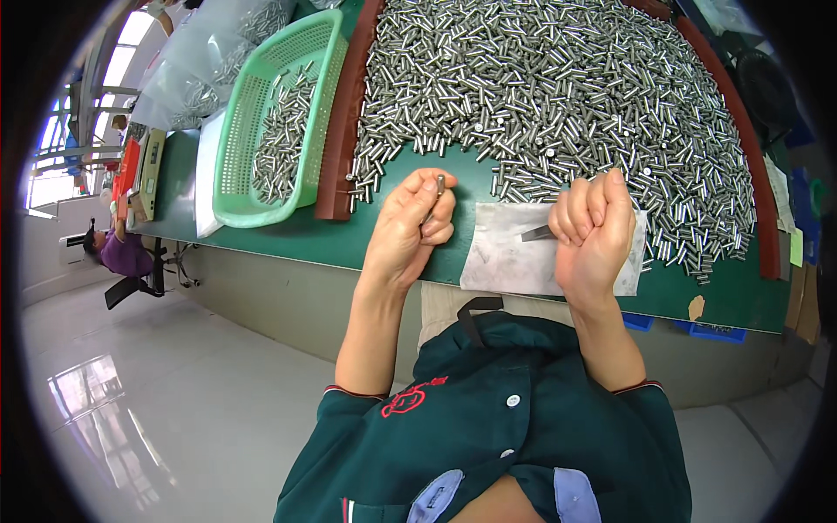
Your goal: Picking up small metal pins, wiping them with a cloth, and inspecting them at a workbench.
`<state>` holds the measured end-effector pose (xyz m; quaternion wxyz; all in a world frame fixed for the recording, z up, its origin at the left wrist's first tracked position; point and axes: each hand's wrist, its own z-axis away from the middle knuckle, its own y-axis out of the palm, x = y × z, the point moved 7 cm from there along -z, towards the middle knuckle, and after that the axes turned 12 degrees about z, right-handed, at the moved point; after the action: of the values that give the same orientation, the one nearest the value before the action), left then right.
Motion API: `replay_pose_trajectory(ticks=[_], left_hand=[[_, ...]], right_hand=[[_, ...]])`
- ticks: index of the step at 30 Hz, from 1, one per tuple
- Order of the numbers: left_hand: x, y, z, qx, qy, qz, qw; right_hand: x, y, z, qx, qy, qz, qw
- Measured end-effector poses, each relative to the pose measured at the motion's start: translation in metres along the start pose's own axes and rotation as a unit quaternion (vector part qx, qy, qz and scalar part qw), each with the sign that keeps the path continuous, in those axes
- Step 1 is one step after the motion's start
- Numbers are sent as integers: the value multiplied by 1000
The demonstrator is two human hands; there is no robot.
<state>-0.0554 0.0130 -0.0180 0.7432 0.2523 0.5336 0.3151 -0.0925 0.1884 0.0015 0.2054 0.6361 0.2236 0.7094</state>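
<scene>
One metal pin (440,184) is up in view, a short, slim, grey cylinder with a dull sheen, standing nearly upright. It's pinched between thumb and forefinger of the left hand (404,216), its top poking out by the fingertips, the other fingers curled in below. Over to the right, the right hand (595,216) is closed in a fist around a dark flat blade (538,234), whose tip points left over a smudged white sheet (501,254); whether it touches, I can't tell. Between the hands there's a bare patch of green surface (460,174), open room just right of the pin. On the far side, a great heap of pins (532,87) crowds right up to that patch, hemmed by a reddish-brown left rail (343,131) and a matching right rail (739,131). Beyond the left rail sits a pale green basket (228,179) with more pins inside. The surface's near edge runs just below the sheet, close to both wrists.
</scene>
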Motion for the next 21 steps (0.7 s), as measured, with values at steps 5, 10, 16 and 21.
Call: replay_pose_trajectory(ticks=[5,10,16,21], left_hand=[[-93,19,31,-123,345,-328,871],[-170,22,40,-257,449,-621,589],[-117,39,21,-141,426,-678,582],[-67,18,-13,-134,370,-682,617]], right_hand=[[1,-3,-2,-3,-2,9,1000],[2,-1,-2,-8,-2,9,1000],[0,0,-2,-9,1,19,1000],[1,-1,-1,-10,-1,12,1000]])
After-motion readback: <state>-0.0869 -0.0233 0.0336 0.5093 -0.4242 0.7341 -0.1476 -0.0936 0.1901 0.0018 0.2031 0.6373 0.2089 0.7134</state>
